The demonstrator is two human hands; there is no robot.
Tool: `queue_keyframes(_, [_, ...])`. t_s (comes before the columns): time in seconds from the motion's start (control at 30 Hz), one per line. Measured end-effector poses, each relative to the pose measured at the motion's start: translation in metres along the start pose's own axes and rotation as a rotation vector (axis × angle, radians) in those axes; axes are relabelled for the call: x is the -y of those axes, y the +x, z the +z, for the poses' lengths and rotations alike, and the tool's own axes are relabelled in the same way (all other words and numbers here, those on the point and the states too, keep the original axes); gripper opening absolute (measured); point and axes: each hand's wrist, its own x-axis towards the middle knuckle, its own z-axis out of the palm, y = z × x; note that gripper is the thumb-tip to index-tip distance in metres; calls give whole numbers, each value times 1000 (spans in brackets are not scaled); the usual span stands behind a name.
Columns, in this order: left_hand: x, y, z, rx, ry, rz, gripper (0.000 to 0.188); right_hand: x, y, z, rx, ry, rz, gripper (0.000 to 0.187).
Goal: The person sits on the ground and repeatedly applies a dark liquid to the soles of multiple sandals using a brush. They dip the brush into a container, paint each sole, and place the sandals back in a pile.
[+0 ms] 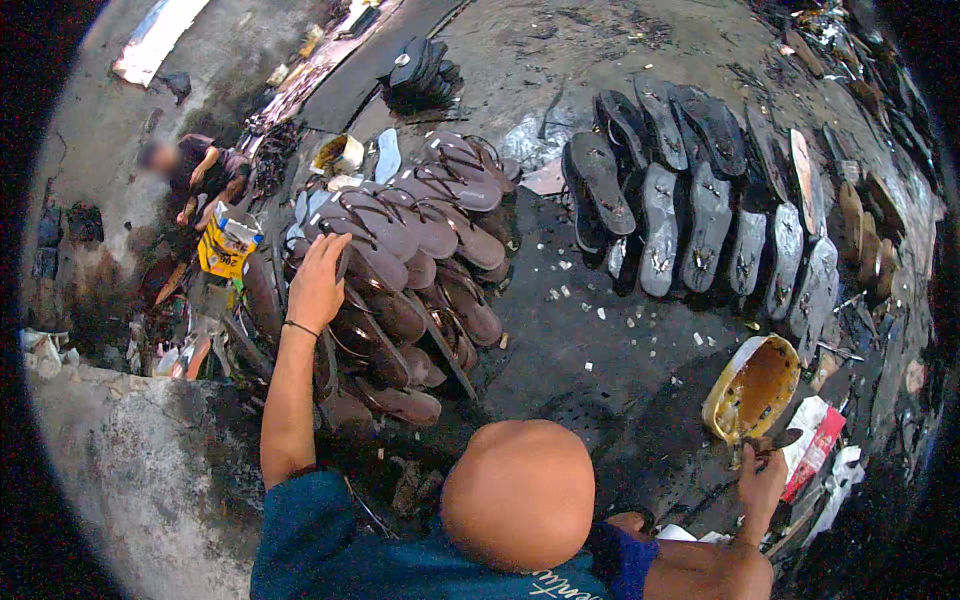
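Observation:
My left hand [318,283] reaches to the near left side of a heap of brown thong sandals [375,262], its fingers stretched out along a sandal's edge. Many of the sandals overlap and stand tilted against one another. Over on the right, my right hand [765,472] is closed around a small dark flat-bladed tool [786,438]; its exact kind is unclear. That hand is beside the near rim of a cut-open yellowish tub [712,412], which has amber-brown residue inside.
Rows of dark soles [657,230] lie at the right. A yellow box [228,242] and a smaller tub [338,154] are beyond the heap. Another person [212,178] sits far left. A red and white carton [818,450] lies near the tub, and pale scraps dot the dark floor.

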Motion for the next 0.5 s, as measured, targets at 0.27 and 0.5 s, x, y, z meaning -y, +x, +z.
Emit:
queue_keyframes(0.27, [36,-15,-53,-276,-96,-59,58,-26,3,23,-168,-78,-129,23])
queue_keyframes(0.5, [-65,10,-136,-576,-653,31,31,-18,5,19,-216,10,-146,24])
